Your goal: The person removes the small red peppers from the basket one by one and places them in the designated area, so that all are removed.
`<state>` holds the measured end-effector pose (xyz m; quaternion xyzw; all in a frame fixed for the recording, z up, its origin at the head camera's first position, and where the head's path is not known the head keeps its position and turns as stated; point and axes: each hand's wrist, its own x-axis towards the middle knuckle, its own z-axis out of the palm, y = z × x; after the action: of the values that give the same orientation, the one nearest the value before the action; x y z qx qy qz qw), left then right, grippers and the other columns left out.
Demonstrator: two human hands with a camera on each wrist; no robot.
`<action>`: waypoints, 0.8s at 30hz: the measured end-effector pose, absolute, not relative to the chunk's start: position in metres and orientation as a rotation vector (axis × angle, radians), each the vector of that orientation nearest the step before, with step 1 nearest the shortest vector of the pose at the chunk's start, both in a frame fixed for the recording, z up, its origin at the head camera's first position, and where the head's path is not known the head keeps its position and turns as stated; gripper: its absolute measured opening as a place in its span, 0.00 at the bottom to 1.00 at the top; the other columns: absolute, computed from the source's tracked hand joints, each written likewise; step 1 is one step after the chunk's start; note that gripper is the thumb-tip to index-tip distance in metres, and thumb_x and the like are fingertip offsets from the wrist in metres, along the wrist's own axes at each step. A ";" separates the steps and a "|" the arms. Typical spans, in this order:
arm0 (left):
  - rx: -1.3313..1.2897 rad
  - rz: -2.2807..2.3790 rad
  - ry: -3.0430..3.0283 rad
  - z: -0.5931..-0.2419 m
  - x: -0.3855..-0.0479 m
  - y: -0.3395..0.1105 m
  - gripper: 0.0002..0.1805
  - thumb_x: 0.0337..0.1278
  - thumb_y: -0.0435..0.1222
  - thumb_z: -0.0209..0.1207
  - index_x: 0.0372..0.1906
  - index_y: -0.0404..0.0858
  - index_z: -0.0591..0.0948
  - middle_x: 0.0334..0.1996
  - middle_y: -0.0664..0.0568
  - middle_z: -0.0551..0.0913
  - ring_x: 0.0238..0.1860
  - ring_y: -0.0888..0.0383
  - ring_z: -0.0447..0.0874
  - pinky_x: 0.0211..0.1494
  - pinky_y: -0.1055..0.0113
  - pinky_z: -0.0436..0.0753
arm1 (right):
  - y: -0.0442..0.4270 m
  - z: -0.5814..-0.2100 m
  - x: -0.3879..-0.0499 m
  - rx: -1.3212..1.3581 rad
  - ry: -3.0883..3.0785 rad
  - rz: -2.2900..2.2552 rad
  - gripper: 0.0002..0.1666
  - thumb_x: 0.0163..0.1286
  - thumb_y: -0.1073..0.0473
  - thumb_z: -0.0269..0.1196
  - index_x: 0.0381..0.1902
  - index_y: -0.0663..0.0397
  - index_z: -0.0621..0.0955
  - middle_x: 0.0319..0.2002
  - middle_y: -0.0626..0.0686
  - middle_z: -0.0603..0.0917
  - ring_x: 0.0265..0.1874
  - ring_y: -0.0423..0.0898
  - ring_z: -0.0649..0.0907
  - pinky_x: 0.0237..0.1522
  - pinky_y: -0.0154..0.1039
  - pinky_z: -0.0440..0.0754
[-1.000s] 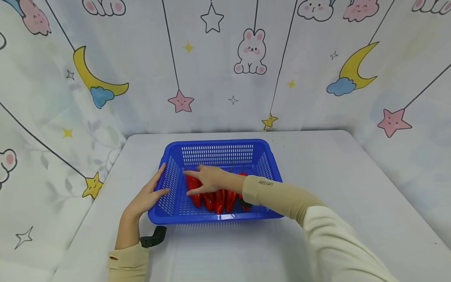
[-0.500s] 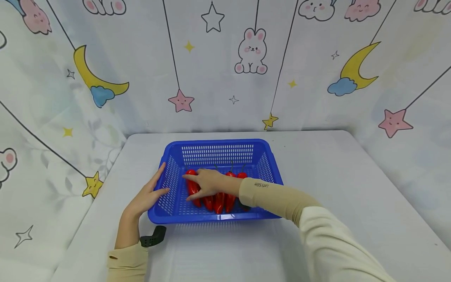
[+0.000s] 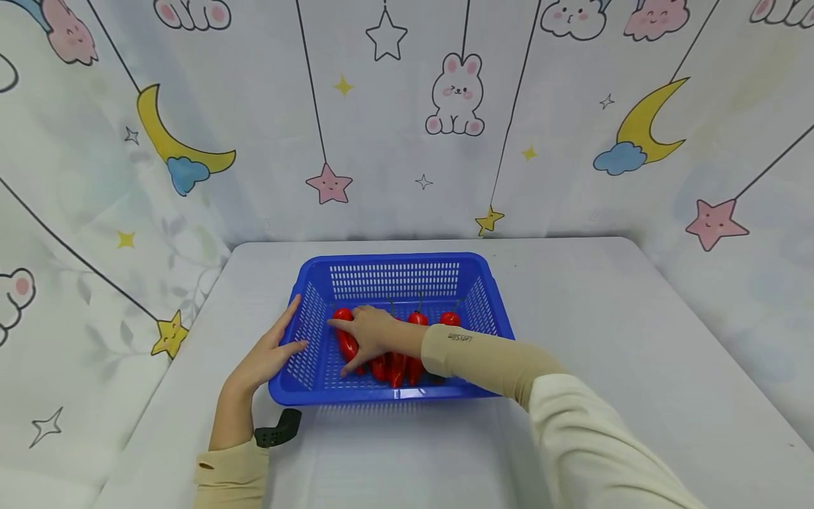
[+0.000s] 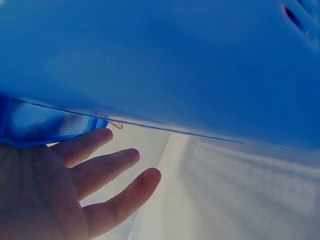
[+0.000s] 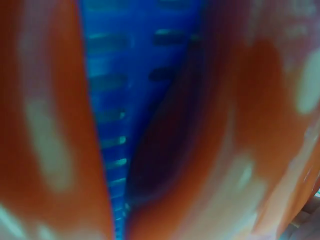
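1. White cloth printed with moons, stars and rabbits forms the backdrop point(image 3: 394, 141); before it stands a white table point(image 3: 591, 318).
2. Locate the blue basket point(image 3: 394, 396) on the table. It sits upright, its long side facing the person, with slotted walls.
3. Locate the red peppers inside the basket, lying side by side on its floor, stems toward the far wall. The right hand and sleeve hide part of the row; the leftmost pepper point(image 3: 347, 345) lies near the basket's left wall.
4. Step in hand, as judged: positioning or gathering the peppers within the basket while its left end is steadied.
5. Next move, as judged: it calls for bringing the right thumb and fingers together about the chosen pepper, without rolling its neighbours.
6. Right hand point(image 3: 376, 334): palm down over the peppers, reaching in from the right, thumb and index finger spread wide at the leftmost pepper. The other fingers are largely hidden; a firm hold cannot be confirmed. The right wrist view shows only glossy peppers close up and slotted blue floor between them.
7. Left hand point(image 3: 267, 357): fingers extended and spread at the basket's left end, not curled around the rim. The left wrist view shows three fingers below the blue plastic.
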<state>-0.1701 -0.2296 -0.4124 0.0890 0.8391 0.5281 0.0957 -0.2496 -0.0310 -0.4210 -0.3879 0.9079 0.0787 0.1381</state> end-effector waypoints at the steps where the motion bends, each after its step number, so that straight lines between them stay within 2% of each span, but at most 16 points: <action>1: 0.262 1.565 2.487 -0.413 -0.170 -0.230 0.42 0.61 0.31 0.47 0.72 0.54 0.38 0.71 0.39 0.38 0.65 0.29 0.46 0.54 0.35 0.61 | -0.032 -0.421 -0.250 -1.120 2.626 0.238 0.59 0.42 0.20 0.56 0.71 0.28 0.51 0.61 0.54 0.69 0.58 0.51 0.71 0.50 0.48 0.76; 8: 0.257 1.568 2.480 -0.413 -0.171 -0.230 0.42 0.61 0.31 0.47 0.72 0.55 0.38 0.71 0.39 0.38 0.65 0.28 0.46 0.53 0.35 0.63 | -0.034 -0.421 -0.251 -1.136 2.622 0.210 0.59 0.41 0.22 0.59 0.70 0.30 0.53 0.61 0.54 0.68 0.58 0.52 0.70 0.50 0.50 0.75; 14: 0.262 1.578 2.467 -0.414 -0.171 -0.230 0.42 0.61 0.31 0.47 0.72 0.55 0.38 0.71 0.39 0.37 0.65 0.29 0.46 0.53 0.36 0.63 | -0.036 -0.423 -0.253 -1.154 2.612 0.106 0.57 0.42 0.29 0.66 0.69 0.31 0.57 0.59 0.55 0.69 0.55 0.50 0.71 0.51 0.48 0.75; 24: 0.246 1.567 2.478 -0.413 -0.170 -0.229 0.42 0.60 0.31 0.47 0.72 0.54 0.38 0.71 0.39 0.38 0.65 0.29 0.46 0.53 0.35 0.62 | -0.034 -0.410 -0.256 -1.115 2.582 -0.131 0.57 0.42 0.36 0.71 0.69 0.32 0.58 0.60 0.56 0.66 0.56 0.50 0.71 0.46 0.47 0.78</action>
<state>-0.1702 -0.2291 -0.4126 0.0833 0.8380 0.5300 0.0996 -0.2558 -0.0344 -0.4105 -0.3909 0.9049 -0.0458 0.1624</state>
